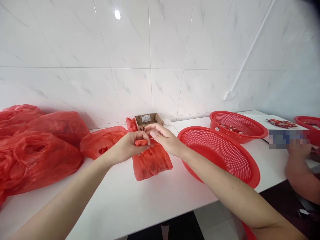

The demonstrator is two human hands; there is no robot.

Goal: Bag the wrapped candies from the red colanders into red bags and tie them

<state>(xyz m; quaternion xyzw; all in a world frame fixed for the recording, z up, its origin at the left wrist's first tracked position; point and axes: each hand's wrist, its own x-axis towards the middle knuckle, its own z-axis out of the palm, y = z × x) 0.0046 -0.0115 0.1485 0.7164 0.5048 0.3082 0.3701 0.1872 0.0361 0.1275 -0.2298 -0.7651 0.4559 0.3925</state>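
My left hand point(133, 143) is closed around the gathered top of a red plastic bag point(152, 163), a bunched bit of it poking out of the fist. The rest of this bag hangs flattened below both hands, over the white table. Close against it on the right is my right hand point(163, 138), its fingers stretched out and the thumb a little apart. Whether those fingertips touch the plastic is hard to make out. Just behind the hands stands an open cardboard box point(156, 119), partly hidden by them.
Bulging red plastic bags point(45, 160) lie at left, with a smaller red bag point(110, 135) beside them. A large red colander point(240, 160) stands at right; behind it another red colander point(240, 121) holds small packets. A co-worker's arm point(300, 166) reaches in near a white scale-like surface point(262, 120).
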